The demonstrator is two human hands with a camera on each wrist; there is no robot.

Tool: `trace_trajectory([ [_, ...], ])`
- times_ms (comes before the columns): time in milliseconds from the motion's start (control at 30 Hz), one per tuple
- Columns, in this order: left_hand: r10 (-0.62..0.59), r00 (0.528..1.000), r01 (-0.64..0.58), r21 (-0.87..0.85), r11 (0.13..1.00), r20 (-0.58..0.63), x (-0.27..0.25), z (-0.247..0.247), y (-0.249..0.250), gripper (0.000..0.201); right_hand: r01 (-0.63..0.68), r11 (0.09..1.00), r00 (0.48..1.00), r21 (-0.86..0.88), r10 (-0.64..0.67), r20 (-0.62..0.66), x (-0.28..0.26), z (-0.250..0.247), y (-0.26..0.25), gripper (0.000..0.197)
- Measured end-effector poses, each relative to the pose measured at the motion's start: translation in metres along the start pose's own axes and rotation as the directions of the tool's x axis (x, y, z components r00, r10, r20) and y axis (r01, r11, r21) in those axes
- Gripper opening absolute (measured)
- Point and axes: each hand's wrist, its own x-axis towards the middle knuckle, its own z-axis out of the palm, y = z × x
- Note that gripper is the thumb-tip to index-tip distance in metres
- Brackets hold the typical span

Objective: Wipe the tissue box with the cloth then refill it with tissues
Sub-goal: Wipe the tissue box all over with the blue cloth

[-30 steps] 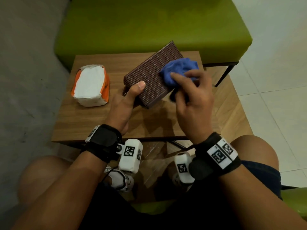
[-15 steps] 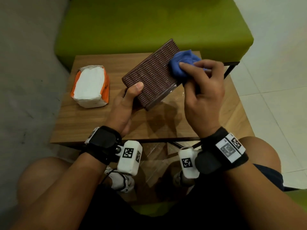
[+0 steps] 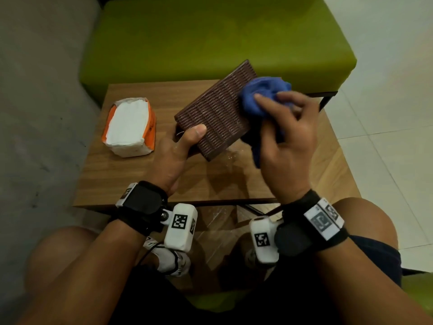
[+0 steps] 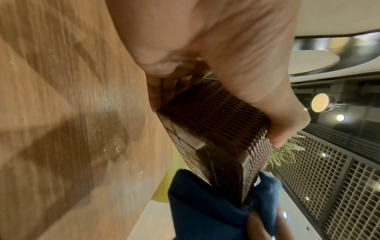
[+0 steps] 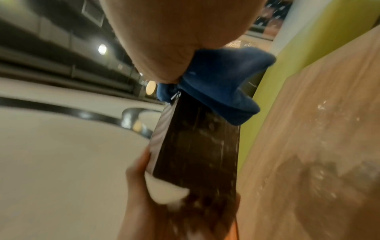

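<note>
while the left hand grips the near end of the brown woven tissue box, thumb on top, holding it tilted above the wooden table, the right hand presses a bunched blue cloth against its far end. left of the left hand, an opened tissue pack lies on the table.

Both bare forearms have chunky black wrist straps with white plastic camera blocks stuck with black-and-white square codes, plus dark shorts and white sneakers below.
</note>
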Motion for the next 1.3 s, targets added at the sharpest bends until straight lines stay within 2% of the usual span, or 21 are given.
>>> trace_trajectory([
  [67,0.009,1.000,-0.010,0.013,1.000,0.006,-0.002,-0.001,0.001,0.053,-0.049,0.998,0.996,0.026,0.051,-0.073,0.008,-0.003,0.006,0.032],
  [100,0.007,1.000,-0.007,0.006,1.000,0.009,-0.002,-0.001,0.000,0.053,-0.047,0.999,0.998,0.023,0.049,-0.047,0.006,-0.004,0.004,0.033],
  [167,-0.010,1.000,0.010,-0.008,1.000,0.021,-0.003,0.000,-0.001,0.059,0.056,0.997,0.995,-0.062,-0.050,0.085,-0.011,-0.001,-0.008,0.034],
  [233,-0.021,0.999,0.021,0.002,1.000,0.045,-0.004,0.002,-0.003,0.070,0.233,0.963,0.945,-0.134,-0.193,0.263,-0.031,0.004,-0.020,0.034],
  [300,-0.023,0.999,0.023,-0.003,1.000,0.049,-0.005,0.002,-0.005,0.072,0.289,0.945,0.920,-0.152,-0.230,0.318,-0.033,0.005,-0.018,0.035],
  [400,-0.039,0.999,0.039,-0.045,0.998,0.011,-0.007,0.000,-0.003,0.060,0.151,0.979,0.980,-0.136,-0.130,0.151,-0.010,-0.002,-0.001,0.036],
  [467,-0.060,0.998,0.060,-0.051,0.997,0.004,-0.009,0.000,0.000,0.041,0.025,0.997,0.999,-0.079,-0.023,0.032,0.007,-0.007,0.009,0.034],
  [500,-0.070,0.997,0.071,-0.042,0.997,0.016,-0.010,0.001,0.002,0.031,-0.020,1.000,1.000,-0.022,0.021,0.018,0.013,-0.010,0.012,0.034],
  [533,-0.083,0.996,0.084,-0.031,0.996,0.029,-0.011,0.001,0.004,0.025,-0.063,0.996,0.998,0.056,0.061,0.034,0.017,-0.012,0.012,0.035],
  [633,-0.120,0.991,0.121,-0.005,0.993,0.050,-0.011,-0.001,0.008,0.024,-0.168,0.951,0.979,0.258,0.130,0.158,0.018,-0.019,0.006,0.037],
  [767,-0.094,0.995,0.094,0.012,0.996,0.027,-0.004,-0.005,0.010,0.024,-0.253,0.890,0.960,0.380,0.180,0.216,0.005,-0.020,0.006,0.035],
  [833,-0.048,0.999,0.047,0.046,0.998,0.011,0.000,-0.010,0.010,0.037,-0.274,0.881,0.955,0.387,0.200,0.221,0.002,-0.018,0.005,0.035],
  [933,0.018,0.998,-0.025,0.127,0.992,0.055,0.005,-0.022,0.009,0.096,-0.293,0.868,0.952,0.400,0.224,0.210,0.003,-0.019,0.001,0.036],
  [1000,0.044,0.993,-0.072,0.263,0.962,0.112,0.005,-0.028,0.008,0.127,-0.290,0.875,0.952,0.388,0.223,0.211,0.003,-0.018,0.001,0.036],
  [1067,0.051,0.988,-0.106,0.404,0.909,0.145,0.005,-0.028,0.008,0.133,-0.269,0.894,0.955,0.359,0.199,0.221,0.003,-0.016,0.005,0.037],
  [1133,0.059,0.988,-0.124,0.503,0.856,0.143,0.006,-0.028,0.010,0.127,-0.239,0.919,0.959,0.314,0.173,0.223,0.001,-0.014,0.008,0.037],
  [1200,0.091,0.987,-0.150,0.564,0.812,0.132,0.009,-0.030,0.013,0.120,-0.219,0.930,0.964,0.296,0.159,0.215,-0.002,-0.014,0.009,0.038],
  [1300,0.176,0.973,-0.233,0.647,0.726,0.152,0.011,-0.035,0.017,0.122,-0.224,0.923,0.963,0.313,0.160,0.216,-0.008,-0.015,0.009,0.039],
])
